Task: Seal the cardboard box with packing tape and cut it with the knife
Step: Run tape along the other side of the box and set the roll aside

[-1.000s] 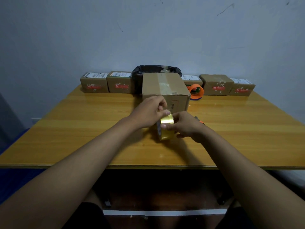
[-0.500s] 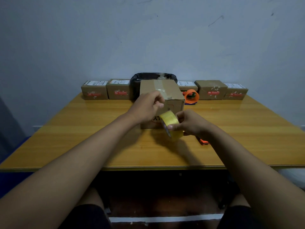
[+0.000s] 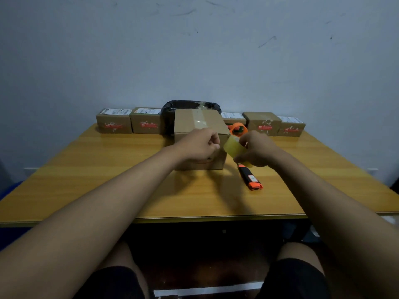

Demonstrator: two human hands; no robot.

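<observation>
A brown cardboard box [image 3: 199, 124] stands mid-table with a strip of clear tape along its top. My right hand [image 3: 257, 148] holds a roll of yellowish packing tape [image 3: 234, 148] just right of the box's front right corner. My left hand [image 3: 199, 145] rests against the box's front top edge, fingers pinched at the tape's free end beside the roll. An orange and black utility knife [image 3: 250, 178] lies on the table to the right of the box, partly under my right hand.
Several small brown parcels [image 3: 114, 124] line the far table edge along the wall, with a black bag-lined bin [image 3: 190, 105] behind the box and an orange tape dispenser [image 3: 237, 129] beside it. The wooden table [image 3: 108, 180] ends near my knees.
The roll has risen from the tabletop and moved right, past the box's front corner. My left hand climbed to the box's top edge. The knife has come into view under my right hand.
</observation>
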